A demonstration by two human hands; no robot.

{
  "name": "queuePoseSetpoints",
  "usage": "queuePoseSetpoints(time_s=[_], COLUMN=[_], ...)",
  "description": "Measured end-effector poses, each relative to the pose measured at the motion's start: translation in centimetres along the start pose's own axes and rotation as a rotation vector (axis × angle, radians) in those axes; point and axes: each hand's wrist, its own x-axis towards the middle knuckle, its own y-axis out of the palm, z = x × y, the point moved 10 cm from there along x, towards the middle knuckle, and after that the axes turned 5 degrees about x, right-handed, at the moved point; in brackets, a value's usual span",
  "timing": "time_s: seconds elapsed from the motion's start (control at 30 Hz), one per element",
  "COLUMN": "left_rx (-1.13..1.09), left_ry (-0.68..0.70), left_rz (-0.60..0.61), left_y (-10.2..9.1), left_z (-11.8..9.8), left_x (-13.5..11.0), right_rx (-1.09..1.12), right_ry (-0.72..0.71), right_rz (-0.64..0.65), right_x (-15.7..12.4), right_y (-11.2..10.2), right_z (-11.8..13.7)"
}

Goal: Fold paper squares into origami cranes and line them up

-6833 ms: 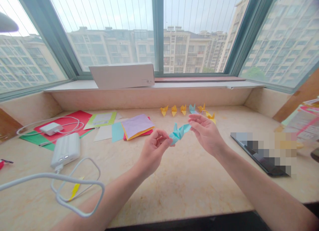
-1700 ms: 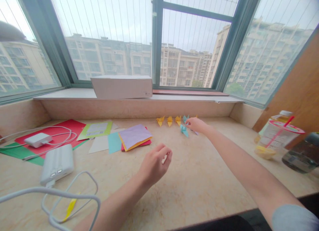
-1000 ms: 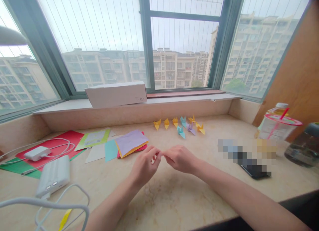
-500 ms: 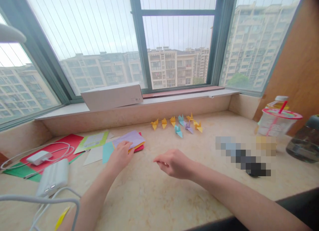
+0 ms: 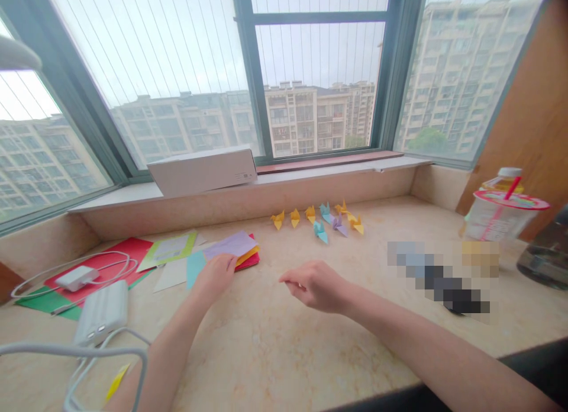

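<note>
The purple paper (image 5: 233,244), stacked on yellow paper (image 5: 248,256) and red paper (image 5: 251,261), is touched at its near edge by the left hand (image 5: 218,274); whether it is pinched by the fingers cannot be told. The right hand (image 5: 316,286) is held over the table (image 5: 266,347), its fingers curled narrow, before the paper birds (image 5: 322,232).

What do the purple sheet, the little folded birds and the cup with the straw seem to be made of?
Purple sheet: most likely matte paper; it looks thin and shows no shine.
Folded birds: apparently similar matte paper, given their sharp points and flat facets.
Cup: probably smooth plastic, its wall being see-through; the exact type isn't clear.
</note>
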Motion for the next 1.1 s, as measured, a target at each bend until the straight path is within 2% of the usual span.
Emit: queuePoseSetpoints(time_s=[0.27, 0.53, 0.77, 0.83, 0.9, 1.0, 1.1], left_rx=[-0.012, -0.101, -0.215, -0.247, -0.282, -0.425, -0.554], left_ry=[-0.179, -0.215, -0.262, -0.235, -0.177, 0.017, 0.176], left_rz=[-0.058, -0.130, -0.292, -0.349, -0.399, -0.481, -0.432], left_y=[-1.8, -3.4, -4.9, -5.6, -6.2, -7.1, -6.7], left_z=[1.6, 1.4, 1.5, 0.7, -0.9, -4.8, -8.8], left_x=[-0.2, -0.8, -1.3, -1.7, -2.2, -3.7, -5.2], right_rx=[-0.020, -0.009, 0.049, 0.095, 0.216, 0.527, 0.780], right_ry=[0.026, 0.037, 0.090, 0.118, 0.204, 0.408, 0.508], right_rz=[0.020, 0.027, 0.052, 0.047, 0.035, -0.007, -0.081], right_x=[-0.1, -0.1, -0.3, -0.3, -0.2, -0.3, -0.2], right_y=[-0.2, -0.3, -0.1, -0.1, 0.1, 1.1, 1.9], right_z=[-0.4, -0.5, -1.1, -1.2, -1.8, -3.3, -3.9])
